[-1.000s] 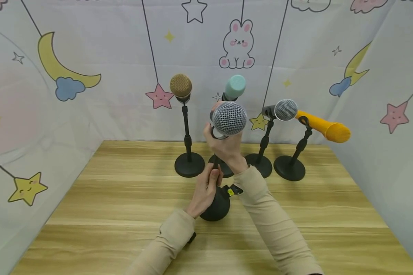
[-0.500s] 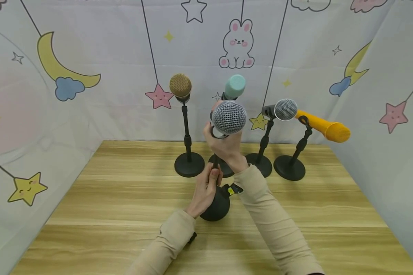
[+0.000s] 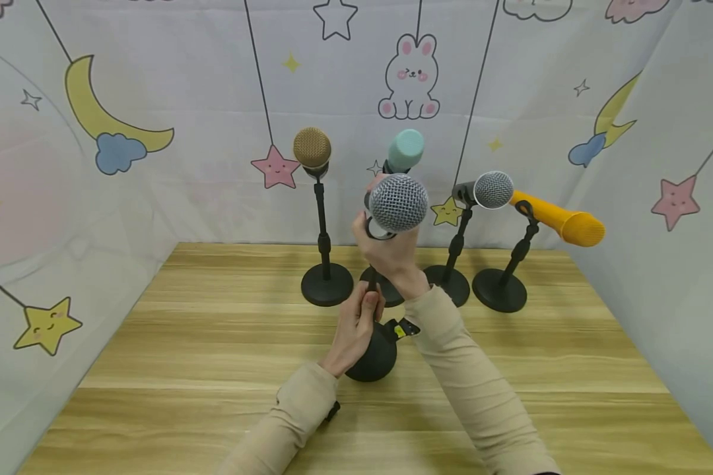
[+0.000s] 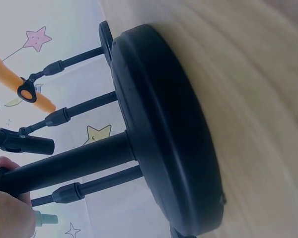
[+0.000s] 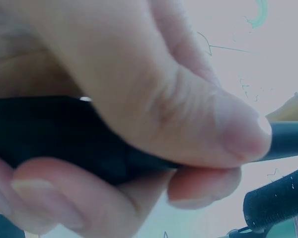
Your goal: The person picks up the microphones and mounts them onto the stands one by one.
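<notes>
A microphone with a silver mesh head points up towards the head camera, on a black desk stand whose round base rests on the table. My left hand grips the stand's pole low down, thumb along it, above the base. Higher up, my right hand wraps round the black part behind the mesh head. In the right wrist view, thumb and fingers close round a thick black shaft, with a thinner rod beyond the thumb. The mesh head hides part of the right hand's fingers.
Along the back of the wooden table stand several more microphones: gold, mint green, silver-headed and orange. Their black bases sit close behind my hands. A printed cloth encloses the back and sides.
The silver mesh head has shifted very slightly to the right. Both hands keep their grip in the same places, and the stand's base stays put.
</notes>
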Demonstrator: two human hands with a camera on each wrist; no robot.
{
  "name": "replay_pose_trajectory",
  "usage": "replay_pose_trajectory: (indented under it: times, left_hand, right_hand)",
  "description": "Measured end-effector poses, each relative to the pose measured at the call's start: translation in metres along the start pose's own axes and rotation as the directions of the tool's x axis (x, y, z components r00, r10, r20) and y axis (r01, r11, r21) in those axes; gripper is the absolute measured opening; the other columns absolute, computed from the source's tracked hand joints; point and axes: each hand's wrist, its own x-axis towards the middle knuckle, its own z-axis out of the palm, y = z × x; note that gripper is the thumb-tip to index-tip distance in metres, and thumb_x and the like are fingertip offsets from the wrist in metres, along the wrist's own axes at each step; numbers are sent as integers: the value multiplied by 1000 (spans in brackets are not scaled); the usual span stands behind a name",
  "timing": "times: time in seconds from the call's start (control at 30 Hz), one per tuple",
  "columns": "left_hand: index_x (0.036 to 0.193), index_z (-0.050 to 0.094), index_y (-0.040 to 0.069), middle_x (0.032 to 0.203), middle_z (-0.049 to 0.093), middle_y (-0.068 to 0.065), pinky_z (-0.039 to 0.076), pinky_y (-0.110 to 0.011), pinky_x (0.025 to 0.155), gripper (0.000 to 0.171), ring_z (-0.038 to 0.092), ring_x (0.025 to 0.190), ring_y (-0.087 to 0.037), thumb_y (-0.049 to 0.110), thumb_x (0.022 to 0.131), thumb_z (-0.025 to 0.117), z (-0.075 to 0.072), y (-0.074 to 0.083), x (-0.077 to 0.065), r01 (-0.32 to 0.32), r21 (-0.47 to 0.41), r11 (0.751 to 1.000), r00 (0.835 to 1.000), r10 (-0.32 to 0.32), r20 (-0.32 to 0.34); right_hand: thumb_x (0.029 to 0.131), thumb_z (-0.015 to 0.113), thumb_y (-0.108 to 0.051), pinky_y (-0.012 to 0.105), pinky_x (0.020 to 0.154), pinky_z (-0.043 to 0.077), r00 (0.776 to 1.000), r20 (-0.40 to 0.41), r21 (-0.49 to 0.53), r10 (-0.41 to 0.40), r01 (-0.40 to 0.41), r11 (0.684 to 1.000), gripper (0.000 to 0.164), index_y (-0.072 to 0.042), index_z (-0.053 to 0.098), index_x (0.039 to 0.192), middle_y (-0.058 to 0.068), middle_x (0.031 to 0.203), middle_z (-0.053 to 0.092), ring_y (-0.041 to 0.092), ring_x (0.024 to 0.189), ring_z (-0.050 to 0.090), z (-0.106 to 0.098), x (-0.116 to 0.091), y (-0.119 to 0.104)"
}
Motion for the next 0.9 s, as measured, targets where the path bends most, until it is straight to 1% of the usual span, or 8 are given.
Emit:
replay_pose_trajectory:
  times: [0.1, 0.2, 0.37, 0.43, 0.57, 0.63, 0.8, 0.9]
  left_hand:
    - [94, 50, 6, 69, 49, -10, 38, -24, 61, 20, 40, 59, -8, 9, 108, 37, 1, 0, -1, 6, 0, 1000, 1000, -6, -13]
    - [94, 51, 4, 69, 49, -12, 37, -23, 61, 20, 39, 59, -8, 7, 108, 37, 2, 0, -1, 27, -7, 1000, 999, -27, -31]
    - [94, 51, -2, 69, 48, -17, 36, -23, 61, 20, 39, 58, -9, 1, 107, 37, 5, 3, -1, 52, -9, 999, 997, -52, -56]
    - [92, 50, -4, 69, 47, -20, 36, -22, 62, 20, 39, 58, -9, -1, 107, 36, 6, 7, 0, 61, -8, 998, 996, -61, -63]
    - [90, 49, -7, 69, 47, -24, 35, -21, 63, 20, 38, 58, -7, -4, 106, 37, 5, 24, 4, 76, -26, 997, 994, -78, -72]
    - [90, 49, -8, 69, 47, -23, 36, -21, 63, 20, 39, 58, -9, -3, 106, 37, 5, 28, 4, 79, -31, 996, 994, -81, -73]
    - [92, 50, -7, 70, 47, -21, 37, -23, 63, 21, 40, 58, -17, 0, 107, 37, 7, 16, 1, 88, -39, 995, 992, -91, -87]
    - [93, 51, -3, 70, 48, -18, 37, -24, 62, 22, 40, 58, -15, 5, 108, 38, 8, 9, 0, 84, -50, 995, 992, -88, -91]
  right_hand:
    - [79, 64, 5, 33, 99, 47, 1000, -15, -49, -9, 9, 999, 41, 16, 49, 116, 30, 109, 57, 23, 103, 57, 0, -2, -1]
    - [79, 65, 4, 33, 97, 48, 1000, -25, -50, -7, 6, 999, 42, 17, 49, 116, 31, 108, 57, 27, 100, 56, 0, -2, -1]
    - [80, 66, 5, 37, 86, 50, 999, -34, -87, -16, 13, 996, 39, 17, 49, 112, 31, 102, 58, 34, 88, 54, 1, -1, -3]
    - [79, 67, 6, 37, 81, 52, 999, -41, -124, -17, 11, 992, 37, 17, 50, 110, 31, 96, 60, 35, 82, 56, 1, -1, -4]
    - [77, 69, 7, 37, 75, 55, 998, -67, -168, -7, -5, 986, 34, 16, 52, 105, 29, 87, 63, 36, 76, 61, 1, -1, -3]
    - [78, 70, 5, 36, 73, 55, 997, -79, -179, -8, -6, 984, 33, 15, 52, 104, 29, 85, 63, 35, 75, 62, 1, -1, -3]
    - [77, 71, 4, 34, 75, 53, 996, -88, -177, -26, 9, 984, 36, 15, 51, 105, 29, 88, 62, 34, 77, 60, 2, -1, -3]
    - [75, 70, 5, 33, 81, 52, 996, -72, -146, -43, 32, 989, 38, 16, 52, 107, 29, 93, 62, 32, 82, 59, 2, 1, -2]
